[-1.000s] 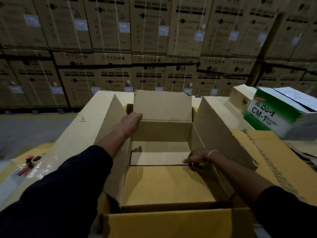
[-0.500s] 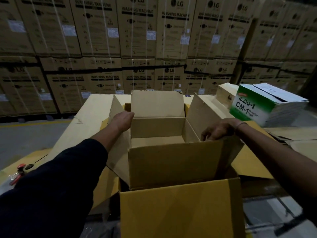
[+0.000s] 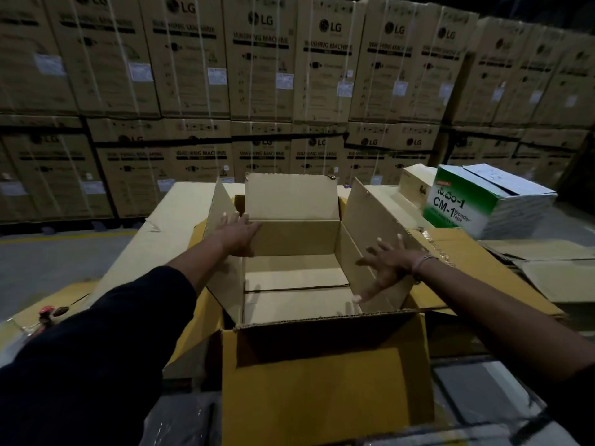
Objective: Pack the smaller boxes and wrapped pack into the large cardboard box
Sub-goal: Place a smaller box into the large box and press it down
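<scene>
While both my hands are spreading the flaps of the big box [image 3: 322,317], the packing itself is not yet beginning. I am pressing my left hand [image 3: 240,235] flat, fingers splayed, against the inside of the left flap [image 3: 222,217], and no grip is closing on anything there. I am laying my right hand [image 3: 383,272] just as flat on the right flap [image 3: 376,220], its grip open and empty too. Inside, only bare cardboard floor is showing, with two bottom flaps meeting along a seam; nothing is sitting in there so far.

Waiting to the right, well apart from my hands, a green-and-white tape box [image 3: 476,204] is resting on flattened cardboard, and a small tan box [image 3: 415,185] is standing just behind it, touching or nearly so. I cannot tell from here which goods count as the wrapped pack; none is plainly showing. Behind everything, stacked washing-machine cartons [image 3: 289,75] are filling the background.

By my reckoning, the job is sitting at its very start: the container is standing open and ready, and every item is still lying outside it. What is remaining is reaching right, bringing each smaller box over, and adding the wrapped pack.
</scene>
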A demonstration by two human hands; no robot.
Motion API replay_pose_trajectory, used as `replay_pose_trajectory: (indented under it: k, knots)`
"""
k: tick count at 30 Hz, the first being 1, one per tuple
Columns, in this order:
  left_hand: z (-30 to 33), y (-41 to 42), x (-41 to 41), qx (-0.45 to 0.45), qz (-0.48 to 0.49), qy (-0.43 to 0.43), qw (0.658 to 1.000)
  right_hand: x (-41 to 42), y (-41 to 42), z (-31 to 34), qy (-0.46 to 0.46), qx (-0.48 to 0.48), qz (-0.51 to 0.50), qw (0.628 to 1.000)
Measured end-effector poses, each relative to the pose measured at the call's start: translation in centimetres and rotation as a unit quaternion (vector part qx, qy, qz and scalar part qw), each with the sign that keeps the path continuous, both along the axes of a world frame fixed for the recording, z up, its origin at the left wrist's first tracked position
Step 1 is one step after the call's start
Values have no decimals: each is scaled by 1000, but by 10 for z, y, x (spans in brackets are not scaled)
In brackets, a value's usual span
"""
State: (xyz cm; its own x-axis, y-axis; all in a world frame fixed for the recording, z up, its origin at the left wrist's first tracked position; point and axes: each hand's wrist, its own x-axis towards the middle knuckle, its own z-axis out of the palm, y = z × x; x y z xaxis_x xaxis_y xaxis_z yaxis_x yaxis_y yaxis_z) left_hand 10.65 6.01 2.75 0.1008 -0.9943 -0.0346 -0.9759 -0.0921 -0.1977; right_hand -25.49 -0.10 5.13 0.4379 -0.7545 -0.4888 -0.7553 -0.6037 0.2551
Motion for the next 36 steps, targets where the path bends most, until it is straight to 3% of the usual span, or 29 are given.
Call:
replay_pose_trajectory:
  k: [2,4,7,11,13,17,19,22,27,30,32,34,36]
  knots:
    - [0,9,-10,-17,-3,30,999,4,-2,-4,-54,-47,-10,997]
    - [0,18,-23,-60,-4,115,992,4,-7,-8,-74,-99,2,992]
    - [3,34,-42,-133,-14,288,948,4,-7,-6,-95,-135,10,986]
    - [7,56,-65,-164,-18,420,892,4,-5,-2,-111,-156,14,981]
    - [8,63,-74,-172,-10,515,840,4,-2,0,-116,-166,15,979]
    - [13,75,-96,-176,10,706,686,-3,4,1,-131,-198,21,971]
    - [12,77,-106,-170,11,737,655,-10,4,2,-125,-209,25,969]
    - [9,79,-125,-157,1,755,637,-22,4,2,-114,-212,24,970]
    - [10,72,-160,-151,10,741,655,-47,5,2,-126,-228,14,965]
    - [10,64,-179,-134,24,652,746,-60,-4,0,-132,-230,-14,964]
    - [9,61,-177,-115,46,498,859,-67,-10,-1,-134,-222,-31,965]
    - [4,59,-158,-106,74,243,961,-72,-16,-4,-162,-199,-46,965]
    - [0,59,-132,-97,94,78,988,-73,-21,-8,-198,-181,-62,961]
